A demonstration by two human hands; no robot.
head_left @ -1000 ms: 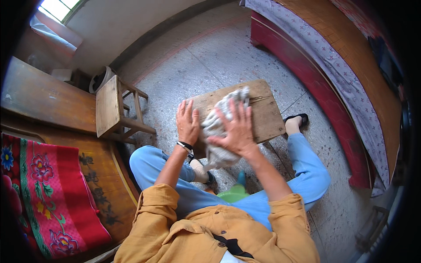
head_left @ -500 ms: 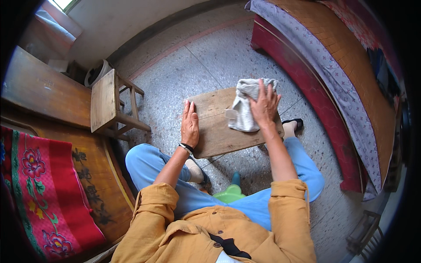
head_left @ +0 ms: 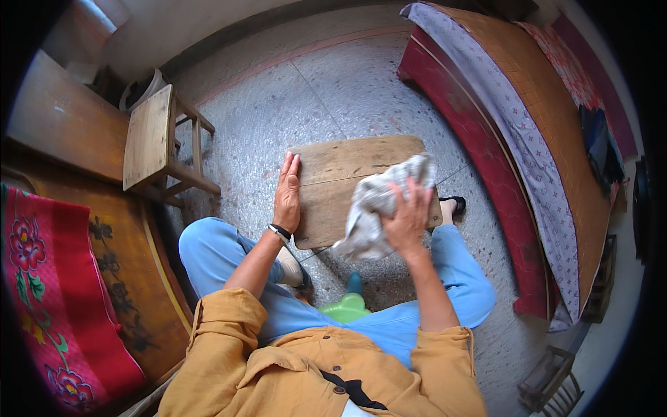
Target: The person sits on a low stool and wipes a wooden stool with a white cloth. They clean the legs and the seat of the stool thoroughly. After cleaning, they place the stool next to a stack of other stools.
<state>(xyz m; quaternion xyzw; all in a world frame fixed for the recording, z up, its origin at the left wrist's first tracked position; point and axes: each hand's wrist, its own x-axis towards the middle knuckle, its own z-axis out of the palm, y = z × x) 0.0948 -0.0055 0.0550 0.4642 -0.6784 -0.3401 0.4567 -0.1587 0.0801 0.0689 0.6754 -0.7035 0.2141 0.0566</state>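
Right grip (head_left: 406, 224) is sliding crumpled grey-white cloth (head_left: 369, 210) beneath it bodyward, baring rectangular brown wooden tabletop (head_left: 332, 167) beyond; cannot tell if it's clutching. Left grip (head_left: 287, 203) is lying flat, empty, along tabletop's left edge.

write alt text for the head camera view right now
A person's right hand is on a crumpled pale cloth atop a small wooden table; the left hand lies along the table's left edge. A wooden stool stands at left, a bed at right.
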